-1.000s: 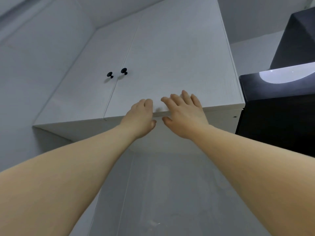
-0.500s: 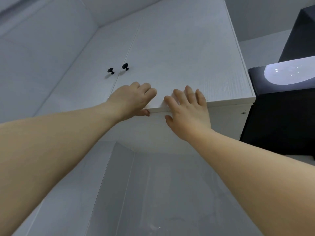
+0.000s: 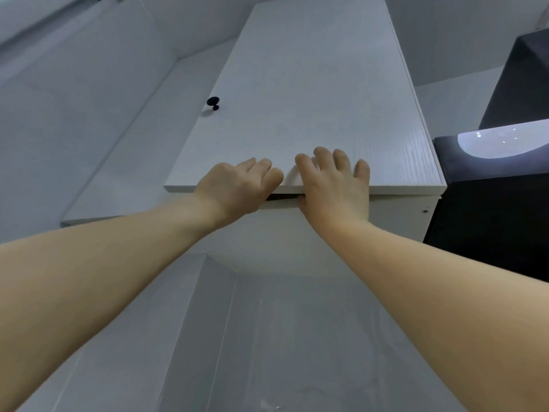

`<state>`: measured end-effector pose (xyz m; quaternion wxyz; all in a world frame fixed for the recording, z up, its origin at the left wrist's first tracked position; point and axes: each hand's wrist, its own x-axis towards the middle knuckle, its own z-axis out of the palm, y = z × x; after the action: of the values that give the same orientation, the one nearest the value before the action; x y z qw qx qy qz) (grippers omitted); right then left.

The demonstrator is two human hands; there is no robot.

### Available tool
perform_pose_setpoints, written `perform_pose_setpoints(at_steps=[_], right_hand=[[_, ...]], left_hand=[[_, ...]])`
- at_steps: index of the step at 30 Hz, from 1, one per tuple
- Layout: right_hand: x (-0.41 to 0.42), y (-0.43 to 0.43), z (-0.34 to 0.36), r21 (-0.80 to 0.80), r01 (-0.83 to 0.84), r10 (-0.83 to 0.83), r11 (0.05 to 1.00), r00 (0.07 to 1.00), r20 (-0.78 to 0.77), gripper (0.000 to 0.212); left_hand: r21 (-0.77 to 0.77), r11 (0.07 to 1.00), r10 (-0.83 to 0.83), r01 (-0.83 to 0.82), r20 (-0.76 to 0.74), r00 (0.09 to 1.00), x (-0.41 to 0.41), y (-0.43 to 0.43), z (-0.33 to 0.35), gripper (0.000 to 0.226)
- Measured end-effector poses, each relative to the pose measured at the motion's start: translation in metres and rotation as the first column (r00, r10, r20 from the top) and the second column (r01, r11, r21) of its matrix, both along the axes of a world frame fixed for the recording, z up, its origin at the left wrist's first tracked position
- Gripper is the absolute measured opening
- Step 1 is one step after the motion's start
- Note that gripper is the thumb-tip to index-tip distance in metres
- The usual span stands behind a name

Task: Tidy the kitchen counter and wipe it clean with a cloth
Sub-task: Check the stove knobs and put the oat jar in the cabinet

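Since the earlier frames the cupboard door (image 3: 312,99) is swinging further out toward the camera. A dark gap is now opening under its bottom edge, and only one black knob (image 3: 213,102) is showing instead of two. Both hands are staying on that bottom edge, close together.

The left hand (image 3: 237,188) is curling its fingers over the front of the edge, with its thumb hidden from here. The right hand (image 3: 334,191) is spreading its fingers (image 3: 323,157) on the door face and hooking its thumb underneath. So both grips are grasping the door, pinching the edge rather than lying loose.

As for where it's all sitting: the door is hanging up high, as the right half of a white wall cupboard (image 3: 297,239). The knob is sticking out near the door's left edge. The other door (image 3: 124,162) is lying further back on the left. A black range hood (image 3: 490,221) is sitting just beside the cupboard on the right, catching a bright reflection on top. A pale wall (image 3: 282,337) is running down below, between the two forearms.
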<state>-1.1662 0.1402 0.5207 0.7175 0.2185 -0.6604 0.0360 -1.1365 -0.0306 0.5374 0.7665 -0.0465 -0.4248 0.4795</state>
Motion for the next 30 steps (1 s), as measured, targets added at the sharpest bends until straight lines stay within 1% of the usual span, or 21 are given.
perform_pose_setpoints(at_steps=[2, 6, 8, 9, 11, 13, 15, 17, 19, 21, 23, 24, 27, 30], right_hand=[[0.008, 0.002, 0.003, -0.006, 0.041, -0.041, 0.999, 0.999, 0.026, 0.060], [0.025, 0.005, 0.005, 0.042, 0.095, -0.096, 0.995, 0.995, 0.035, 0.057], [0.032, 0.005, 0.005, 0.050, 0.078, -0.079, 0.996, 0.996, 0.032, 0.057], [0.036, 0.006, 0.006, 0.048, 0.068, -0.070, 0.997, 0.997, 0.045, 0.057], [0.042, 0.006, 0.004, 0.040, 0.044, -0.046, 0.998, 0.997, 0.067, 0.056], [0.045, 0.007, 0.004, 0.038, 0.034, -0.036, 0.999, 0.997, 0.065, 0.054], [0.046, 0.007, 0.005, 0.026, 0.022, -0.023, 0.999, 0.998, 0.058, 0.052], [0.051, 0.010, 0.004, 0.011, 0.011, -0.011, 1.000, 0.999, 0.046, 0.049], [0.058, 0.013, 0.004, -0.001, -0.008, 0.008, 1.000, 0.999, 0.044, 0.046], [0.068, 0.016, 0.004, -0.014, -0.038, 0.039, 0.999, 0.998, 0.052, 0.047], [0.078, 0.020, 0.003, -0.042, -0.096, 0.098, 0.994, 0.993, 0.059, 0.048], [0.083, 0.025, 0.001, -0.066, -0.120, 0.124, 0.991, 0.990, 0.063, 0.048], [0.097, 0.036, -0.003, -0.130, -0.216, 0.223, 0.968, 0.974, 0.041, 0.041], [0.106, 0.047, -0.007, -0.167, -0.263, 0.268, 0.950, 0.963, 0.004, 0.031]], left_hand=[[-0.016, 1.000, -0.023, 0.023, -0.032, 0.999, 0.010, 0.001, -0.003, 0.026], [-0.026, 0.997, -0.078, 0.076, -0.073, 0.994, 0.032, 0.005, -0.008, 0.024], [0.014, 0.993, -0.114, 0.117, -0.141, 0.983, 0.038, 0.011, -0.015, 0.022], [0.062, 0.990, -0.120, 0.130, -0.147, 0.982, 0.043, 0.017, -0.020, 0.025], [0.137, 0.976, -0.156, 0.168, -0.095, 0.983, 0.048, 0.025, -0.032, 0.024], [0.226, 0.939, -0.267, 0.259, 0.008, 0.964, 0.048, 0.027, -0.046, 0.013], [0.326, 0.869, -0.424, 0.373, 0.100, 0.900, 0.049, 0.029, -0.059, 0.009], [0.471, 0.758, -0.572, 0.452, 0.146, 0.807, 0.053, 0.035, -0.067, 0.007], [0.644, 0.644, -0.660, 0.412, 0.197, 0.725, 0.054, 0.038, -0.069, 0.014], [0.734, 0.550, -0.737, 0.399, 0.200, 0.646, 0.057, 0.040, -0.071, 0.031], [0.781, 0.452, -0.803, 0.431, 0.146, 0.578, 0.062, 0.045, -0.071, 0.046], [0.799, 0.417, -0.823, 0.433, 0.129, 0.554, 0.064, 0.050, -0.070, 0.048], [0.820, 0.368, -0.855, 0.439, 0.113, 0.505, 0.069, 0.065, -0.064, 0.046], [0.803, 0.312, -0.901, 0.508, 0.081, 0.426, 0.073, 0.081, -0.056, 0.038]])
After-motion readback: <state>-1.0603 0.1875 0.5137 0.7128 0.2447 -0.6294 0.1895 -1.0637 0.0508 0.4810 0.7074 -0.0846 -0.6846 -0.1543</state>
